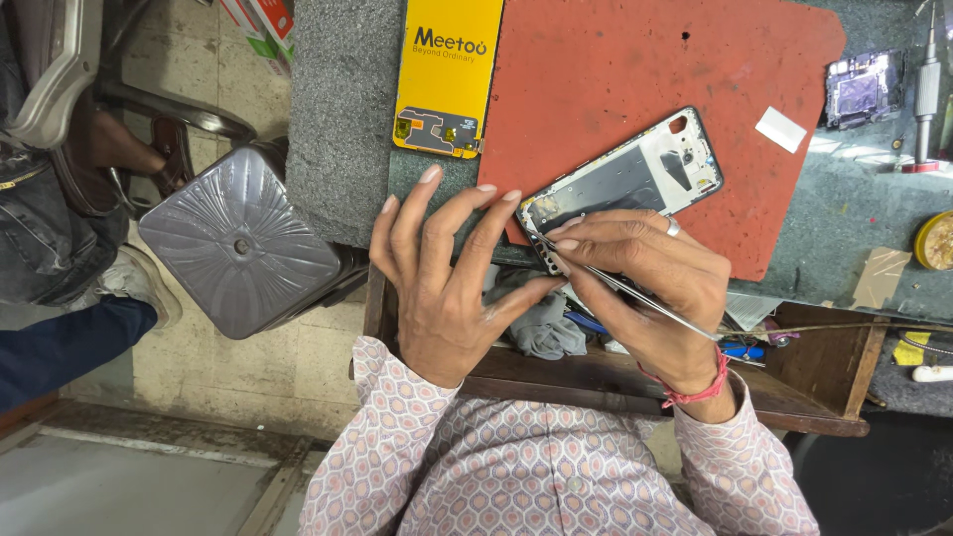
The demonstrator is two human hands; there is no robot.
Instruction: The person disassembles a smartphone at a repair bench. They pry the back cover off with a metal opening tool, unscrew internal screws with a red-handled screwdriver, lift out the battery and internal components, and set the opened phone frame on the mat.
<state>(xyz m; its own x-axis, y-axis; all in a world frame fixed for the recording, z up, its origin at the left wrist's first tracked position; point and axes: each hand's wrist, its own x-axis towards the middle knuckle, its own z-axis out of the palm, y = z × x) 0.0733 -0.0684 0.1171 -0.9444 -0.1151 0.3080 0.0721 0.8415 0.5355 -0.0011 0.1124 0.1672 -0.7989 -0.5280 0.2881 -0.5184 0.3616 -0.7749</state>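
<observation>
— Phone frame [620,184] lies on our red mat [635,109], near the bench edge; why?
— Our left hand [447,268], fingers spread, steadies it while our right hand [645,278] pinches tweezers [625,288] at its lower corner.

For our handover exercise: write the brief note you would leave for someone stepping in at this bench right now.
Left hand: fingers spread, steadying the near end of the opened phone frame.
Right hand: pinching thin metal tweezers, tips at the frame's near corner.
Frame lies partly on the red mat; a yellow screen panel sits beside the mat, a small circuit board further right.
Done: phone already open.
Left: cannot tell beyond the work at that corner.
</observation>
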